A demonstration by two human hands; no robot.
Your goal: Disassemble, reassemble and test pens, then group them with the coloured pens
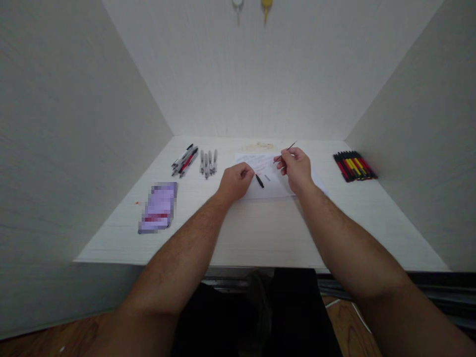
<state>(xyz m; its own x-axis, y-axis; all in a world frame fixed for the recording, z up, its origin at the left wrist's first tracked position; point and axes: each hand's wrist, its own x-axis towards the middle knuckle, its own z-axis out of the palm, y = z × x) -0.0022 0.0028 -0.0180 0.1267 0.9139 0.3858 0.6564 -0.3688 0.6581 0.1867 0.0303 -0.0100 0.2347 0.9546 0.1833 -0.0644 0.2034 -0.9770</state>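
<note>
Partly, the curled fingers of the left hand (237, 182) hide whatever may lie between them; the hand is closed, but I cannot tell whether it grips anything. The right hand (296, 169) pinches a thin dark stick (292, 146), its middle covered by the fingers. A black piece (259, 181) lies on the paper (273, 191), its upper end by the left fingertips, with a small grey piece (267, 178) just beside it, too small to make out. Writing on the paper is unreadable. The purple packet (159, 207) is pixelated, and the white (237, 3) and yellow (266, 3) wall items are cut off above. Red, yellow and black pens (355, 166) sit near the table's (260, 233) right edge; clear pens (208, 163) and mixed pens (185, 160) lie left of the paper. Bare tabletop opens between paper and front edge.
</note>
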